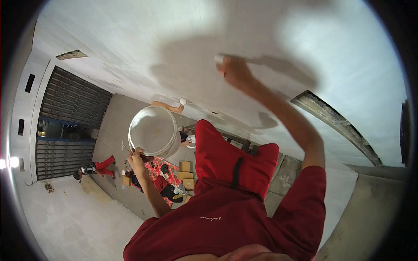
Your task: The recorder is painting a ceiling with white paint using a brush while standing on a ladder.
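My left hand point(137, 162) grips the lower-left rim of a round white bucket point(175, 143). The bucket is tipped so that I look into its pale inside. My right hand point(236, 73) is raised with the arm stretched out, up at the pale wall point(200, 71). Its fingers are closed on a small white block-like piece point(218, 58) whose exact kind I cannot make out. That piece is against the wall or very close to it, and shadows of my hand and arm fall around it.
Past the bucket, another person's hand point(180, 108) holds a white piece point(183, 101) at the same wall. Far below, cardboard boxes point(185, 166) and clothes lie on a red cloth. A person in red trousers point(104, 164) stands near a folding metal gate point(65, 158). A long recess point(335, 126) cuts the wall on the right.
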Demonstrator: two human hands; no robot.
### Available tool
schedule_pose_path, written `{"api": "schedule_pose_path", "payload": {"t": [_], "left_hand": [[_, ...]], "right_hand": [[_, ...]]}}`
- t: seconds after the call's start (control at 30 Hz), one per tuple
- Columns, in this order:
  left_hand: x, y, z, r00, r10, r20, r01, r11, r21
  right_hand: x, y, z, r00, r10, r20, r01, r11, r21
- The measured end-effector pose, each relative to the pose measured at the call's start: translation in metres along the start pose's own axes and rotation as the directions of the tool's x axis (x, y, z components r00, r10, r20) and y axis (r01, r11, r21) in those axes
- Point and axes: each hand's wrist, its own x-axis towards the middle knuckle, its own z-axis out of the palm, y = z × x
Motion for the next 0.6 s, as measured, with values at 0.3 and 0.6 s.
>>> {"api": "schedule_pose_path", "payload": {"t": [0.3, 0.6], "left_hand": [[0.01, -0.004, -0.013, 0.998, 0.046, -0.03, -0.046, 0.999, 0.023], [0.005, -0.006, -0.016, 0.999, -0.019, 0.038, 0.018, 1.0, 0.024]], "right_hand": [[0.065, -0.085, -0.222, 0.983, -0.153, -0.098, 0.129, 0.968, -0.214], [0.031, -0.062, -0.037, 0.942, -0.288, -0.17, 0.035, 0.591, -0.806]]}}
